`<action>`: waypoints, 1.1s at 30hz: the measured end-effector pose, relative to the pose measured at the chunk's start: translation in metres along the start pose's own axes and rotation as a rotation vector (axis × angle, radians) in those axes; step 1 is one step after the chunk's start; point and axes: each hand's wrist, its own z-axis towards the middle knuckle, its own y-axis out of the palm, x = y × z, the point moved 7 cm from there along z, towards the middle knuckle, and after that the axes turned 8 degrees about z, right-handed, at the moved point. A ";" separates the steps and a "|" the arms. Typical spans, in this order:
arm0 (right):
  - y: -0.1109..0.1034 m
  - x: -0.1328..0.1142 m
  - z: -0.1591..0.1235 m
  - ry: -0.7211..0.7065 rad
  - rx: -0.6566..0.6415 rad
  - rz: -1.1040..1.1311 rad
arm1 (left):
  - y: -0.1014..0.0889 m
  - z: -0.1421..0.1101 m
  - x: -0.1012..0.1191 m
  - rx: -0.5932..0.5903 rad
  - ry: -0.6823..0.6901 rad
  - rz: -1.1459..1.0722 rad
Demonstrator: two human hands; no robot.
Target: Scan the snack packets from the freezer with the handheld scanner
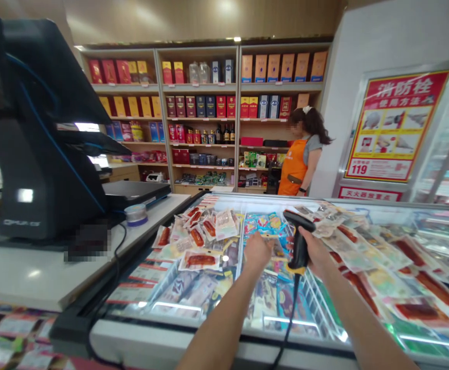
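Over the glass lid of a chest freezer [158, 321], my right hand [314, 251] is wrapped round the grip of a black and yellow barcode scanner [300, 246]. The scanner's head tilts up and points left, and its cable hangs down toward the freezer's front edge. Just left of it, my left hand [257, 251] is closed, its fingertips turned toward the scanner. What those fingers grip, if anything, is hard to make out. Clear packets of reddish sausage [200, 260] lie on the glass left of my hands, and more sausage packets [417, 310] are spread at the right.
A black checkout terminal [50, 154] stands on the white counter [19, 272] at left, beside a roll of tape [136, 215]. Wrapped ice creams [265, 293] show beneath the glass. Beyond the freezer, a person in an orange apron [294, 167] stands before shelves [201, 88] of boxes.
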 end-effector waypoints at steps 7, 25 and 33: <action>-0.020 -0.015 -0.013 0.072 -0.020 0.002 | 0.016 0.033 -0.017 -0.037 -0.051 -0.002; 0.020 0.012 -0.037 0.273 -0.265 0.132 | -0.015 0.054 -0.038 -0.031 0.002 -0.561; 0.023 0.010 -0.046 0.267 -0.316 0.075 | -0.021 0.053 -0.042 0.016 -0.020 -0.525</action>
